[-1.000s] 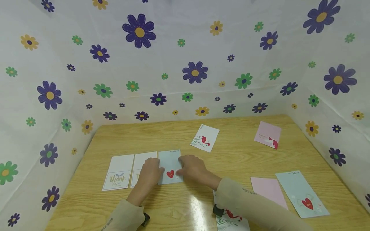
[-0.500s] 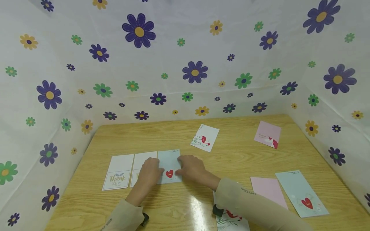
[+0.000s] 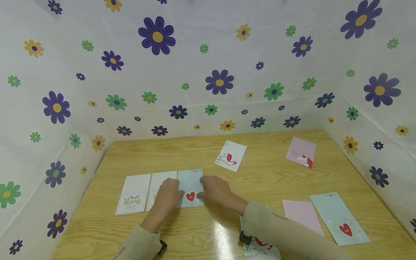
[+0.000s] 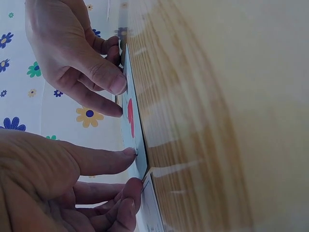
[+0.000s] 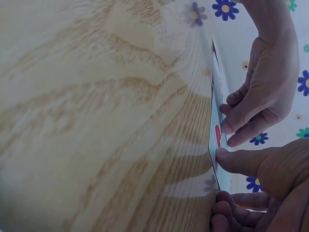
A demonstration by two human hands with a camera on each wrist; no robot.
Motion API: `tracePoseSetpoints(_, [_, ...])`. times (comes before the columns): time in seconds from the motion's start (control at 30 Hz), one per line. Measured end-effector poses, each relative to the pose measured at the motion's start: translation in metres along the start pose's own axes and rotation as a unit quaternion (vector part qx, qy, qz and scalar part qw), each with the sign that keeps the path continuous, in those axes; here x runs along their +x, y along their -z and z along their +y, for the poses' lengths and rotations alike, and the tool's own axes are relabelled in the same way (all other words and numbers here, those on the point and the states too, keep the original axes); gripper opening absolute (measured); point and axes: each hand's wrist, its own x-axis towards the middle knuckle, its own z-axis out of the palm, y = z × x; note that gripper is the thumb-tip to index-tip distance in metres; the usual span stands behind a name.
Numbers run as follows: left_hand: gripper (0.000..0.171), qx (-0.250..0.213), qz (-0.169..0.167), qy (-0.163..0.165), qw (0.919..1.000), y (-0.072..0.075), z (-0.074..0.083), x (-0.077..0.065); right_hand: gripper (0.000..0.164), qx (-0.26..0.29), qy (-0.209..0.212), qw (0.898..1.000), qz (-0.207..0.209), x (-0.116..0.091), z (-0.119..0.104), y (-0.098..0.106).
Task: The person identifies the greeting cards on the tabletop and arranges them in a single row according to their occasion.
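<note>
- Left hand (image 3: 168,195): fingers loosely bent, thumb standing apart from them. The thumb tip touches the face of the pale blue, rectangular paper card with a red heart (image 3: 191,182); the fingertips rest by its left edge, at the seam with its white neighbour.
- Right hand (image 3: 217,189): likewise half-spread, a gap between thumb and forefinger, with their tips touching the same card at its right side.
- The pale blue card: flat on the glossy, wood-grained table (image 3: 260,187), between the two hands, third from the left in a row.
- Rest of the row: a white rectangular card with gold "Thank you" lettering (image 3: 131,195), and just beside it a second white card (image 3: 163,177), partly covered by the left hand.
- Farther back: a tilted white card with a red flamingo (image 3: 230,155); well to its right, a pink printed card (image 3: 301,151).
- Right foreground: a plain pink card (image 3: 302,213) near another pale blue heart card (image 3: 339,216), set aslant.
</note>
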Motion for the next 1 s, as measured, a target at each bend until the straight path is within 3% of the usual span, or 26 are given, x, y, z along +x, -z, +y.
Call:
tracePoseSetpoints(0.57, [0.026, -0.009, 0.002, 0.012, 0.9999, -0.002, -0.002, 0.000, 0.055, 0.019, 0.005, 1.000, -0.003, 0.001, 0.004, -0.001])
tracePoseSetpoints(0.83, [0.037, -0.063, 0.010, 0.038, 0.9972, 0.001, 0.002, -0.002, 0.052, 0.057, 0.005, 0.998, -0.005, -0.001, 0.012, 0.004])
tracePoseSetpoints(1.0, [0.038, -0.069, 0.024, 0.033, 0.9968, 0.004, 0.006, -0.003, 0.051, 0.081, -0.006, 0.997, -0.017, -0.004, 0.018, 0.015])
